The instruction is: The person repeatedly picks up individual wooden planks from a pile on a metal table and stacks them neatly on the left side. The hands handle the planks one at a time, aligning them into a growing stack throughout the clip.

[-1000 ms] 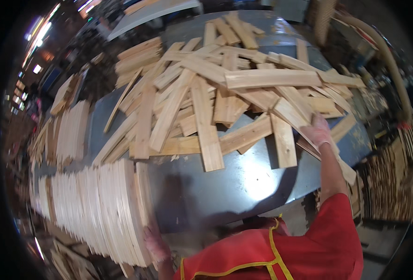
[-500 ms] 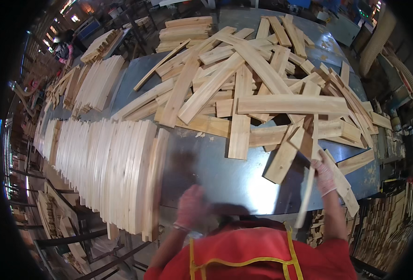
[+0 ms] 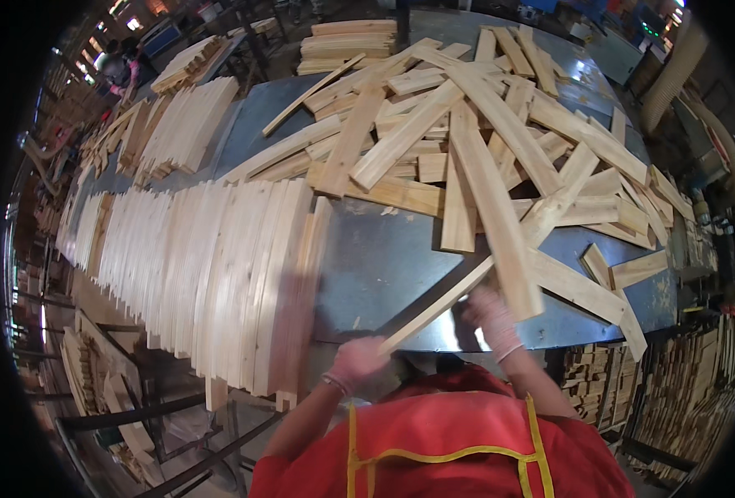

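Observation:
My left hand (image 3: 357, 363), in a pink glove, is closed round the near end of a narrow wooden board (image 3: 438, 309). That board slants up and away to the right, edge on, above the metal table (image 3: 367, 257). My right hand (image 3: 492, 322), gloved too, is to the right of it, beside the near end of a long wooden plank (image 3: 500, 224). Its fingers are smeared by motion, so its grip is unclear. The plank's near end is also blurred; its far end lies on a heap of loose planks (image 3: 417, 133).
Upright boards stand packed in a long row (image 3: 210, 282) along the table's left side. A stacked pile of boards (image 3: 347, 46) is at the back. At the right hang ribbed hoses (image 3: 674, 75). More timber (image 3: 674, 390) is stacked below the table's right edge.
My right hand has moved left from the boards at the table's right edge. My left hand, earlier without a board, now grips one. The long plank has swung to point toward me.

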The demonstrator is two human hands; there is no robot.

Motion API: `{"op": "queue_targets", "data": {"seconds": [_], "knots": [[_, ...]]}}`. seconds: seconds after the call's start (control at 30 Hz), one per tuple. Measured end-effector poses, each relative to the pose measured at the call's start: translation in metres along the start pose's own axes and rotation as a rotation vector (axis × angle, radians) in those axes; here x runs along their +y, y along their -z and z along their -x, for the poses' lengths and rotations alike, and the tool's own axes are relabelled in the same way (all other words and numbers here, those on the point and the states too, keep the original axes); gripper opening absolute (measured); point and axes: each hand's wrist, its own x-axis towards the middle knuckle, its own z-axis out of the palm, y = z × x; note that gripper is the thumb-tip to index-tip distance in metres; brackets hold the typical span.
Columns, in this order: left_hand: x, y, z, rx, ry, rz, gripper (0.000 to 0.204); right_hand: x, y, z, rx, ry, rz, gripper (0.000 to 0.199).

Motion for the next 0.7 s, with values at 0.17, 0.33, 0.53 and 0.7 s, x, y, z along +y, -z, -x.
{"op": "queue_targets", "data": {"seconds": [0.17,0.33,0.53,0.7], "knots": [[-0.010,0.014,0.058,-0.126,0.343,0.327,0.047,-0.063,0.083,-0.063,0.095,0.092,-0.275,0.040],[-0.041,-0.036,0.050,0.474,0.356,-0.150,0.036,-0.107,0.099,-0.105,0.100,0.597,1.031,0.075],[-0.082,-0.011,0.018,0.789,0.445,-0.621,0.054,-0.188,0.043,-0.142,0.134,0.493,1.959,0.115],[-0.068,-0.008,0.030,0.758,0.512,-0.549,0.045,-0.182,0.050,-0.145,0.043,0.499,2.112,0.112]]}}
